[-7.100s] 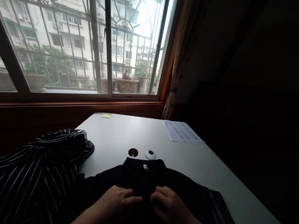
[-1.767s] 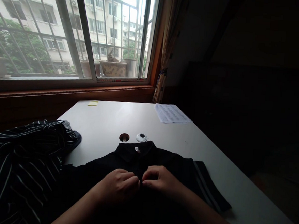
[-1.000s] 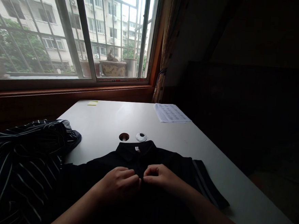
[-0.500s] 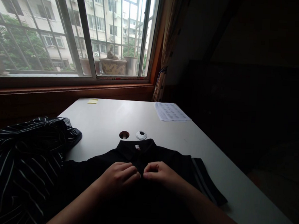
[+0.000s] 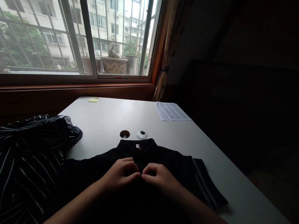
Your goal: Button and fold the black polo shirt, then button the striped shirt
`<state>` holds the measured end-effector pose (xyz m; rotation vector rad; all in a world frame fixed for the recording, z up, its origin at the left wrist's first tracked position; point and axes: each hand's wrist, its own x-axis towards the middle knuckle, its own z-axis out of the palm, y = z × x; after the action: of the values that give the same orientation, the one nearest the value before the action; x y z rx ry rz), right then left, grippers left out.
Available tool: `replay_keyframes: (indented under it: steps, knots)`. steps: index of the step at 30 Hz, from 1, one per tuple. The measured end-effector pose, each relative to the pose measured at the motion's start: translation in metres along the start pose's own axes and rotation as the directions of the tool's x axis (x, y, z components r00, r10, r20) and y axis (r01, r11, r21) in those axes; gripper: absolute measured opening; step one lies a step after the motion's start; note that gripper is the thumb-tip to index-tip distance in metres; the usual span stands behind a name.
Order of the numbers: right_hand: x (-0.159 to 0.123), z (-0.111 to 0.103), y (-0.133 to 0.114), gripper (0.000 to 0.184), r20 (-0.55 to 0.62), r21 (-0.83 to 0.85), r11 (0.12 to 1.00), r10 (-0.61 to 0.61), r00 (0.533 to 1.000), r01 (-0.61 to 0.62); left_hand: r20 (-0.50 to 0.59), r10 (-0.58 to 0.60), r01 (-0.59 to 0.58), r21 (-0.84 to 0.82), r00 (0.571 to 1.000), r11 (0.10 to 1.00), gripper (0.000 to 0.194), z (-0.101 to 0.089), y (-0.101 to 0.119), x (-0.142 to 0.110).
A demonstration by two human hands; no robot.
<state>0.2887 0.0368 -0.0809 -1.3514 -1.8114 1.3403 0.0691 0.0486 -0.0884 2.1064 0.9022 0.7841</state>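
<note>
1. both grips, left hand (image 5: pixel 121 170) and right hand (image 5: pixel 158 175), look pinched on the dark shirt (image 5: pixel 176 163) below its collar (image 5: pixel 124 145).
2. it lies spread on the counter (image 5: pixel 108 116).
3. dim light could make me let it slip.

1. A black shirt (image 5: pixel 143 207) is laid on a white table (image 5: pixel 108 117).
2. The shirt's front is pinched by left hand (image 5: pixel 121 173) and right hand (image 5: pixel 159 176).
3. Striped garment (image 5: pixel 25 161) is heaped left of the shirt.

Matt cloth shirt (image 5: pixel 140 201); smooth, glossy table (image 5: pixel 128 115)
</note>
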Motion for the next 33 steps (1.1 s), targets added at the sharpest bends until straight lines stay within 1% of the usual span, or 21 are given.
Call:
replay_keyframes:
  steps: [2,6,13,18,21,29,33]
  knots:
    - [0.0,0.002,0.0,0.012,-0.021,-0.038,0.998,-0.042,0.999,0.041,0.002,-0.045,0.045,-0.016,0.999,0.999,0.018,0.001,0.0,0.002]
    - [0.0,0.006,0.004,0.012,-0.045,-0.109,0.986,-0.129,0.991,0.124,0.019,-0.092,0.092,-0.025,0.996,0.995,0.018,0.002,-0.002,0.004]
    - [0.0,0.009,0.008,0.009,-0.069,-0.23,0.954,-0.215,0.974,0.194,0.03,-0.153,0.154,-0.006,0.988,0.988,0.019,0.003,0.002,0.007]
    - [0.0,0.013,0.01,0.01,-0.07,-0.296,0.931,-0.242,0.968,0.212,0.059,-0.219,0.218,0.016,0.974,0.976,0.016,0.002,0.001,0.007]
    - [0.0,0.014,0.012,0.009,-0.075,-0.328,0.919,-0.256,0.964,0.218,0.056,-0.235,0.235,0.009,0.97,0.972,0.014,0.002,-0.001,0.007]
    - [0.0,0.011,0.011,0.009,-0.095,-0.322,0.928,-0.23,0.968,0.189,0.028,-0.241,0.242,-0.038,0.97,0.97,0.009,0.003,-0.003,0.006]
    - [0.002,0.012,0.012,0.011,-0.105,-0.32,0.933,-0.208,0.973,0.165,0.021,-0.234,0.234,-0.042,0.972,0.971,0.009,0.004,-0.004,0.005]
